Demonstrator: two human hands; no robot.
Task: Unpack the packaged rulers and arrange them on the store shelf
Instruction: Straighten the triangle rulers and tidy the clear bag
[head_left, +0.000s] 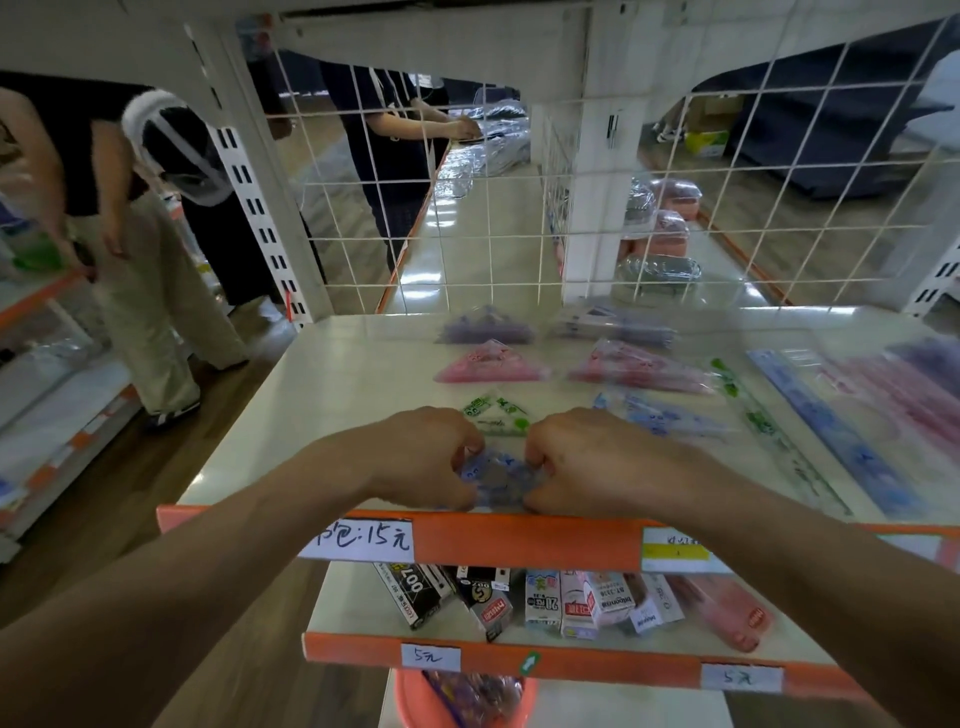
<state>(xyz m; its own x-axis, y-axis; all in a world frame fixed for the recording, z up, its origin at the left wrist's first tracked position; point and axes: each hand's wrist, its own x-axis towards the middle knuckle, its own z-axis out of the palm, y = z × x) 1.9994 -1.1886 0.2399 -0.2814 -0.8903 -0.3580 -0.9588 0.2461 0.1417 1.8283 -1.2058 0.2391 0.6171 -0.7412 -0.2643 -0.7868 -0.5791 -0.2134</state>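
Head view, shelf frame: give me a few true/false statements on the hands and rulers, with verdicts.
1. Both the left hand and the right hand have a grip on the blue triangle ruler at the front edge of the shelf. True.
2. The green triangle ruler lies farther back than the pink triangle ruler. False: the green one is nearer the front, and the pink one is behind it.
3. The long blue ruler lies on the right part of the shelf. True.
4. The left hand rests flat and open. False: its fingers curl onto the blue triangle ruler.
5. The small boxes are on the shelf below. True.
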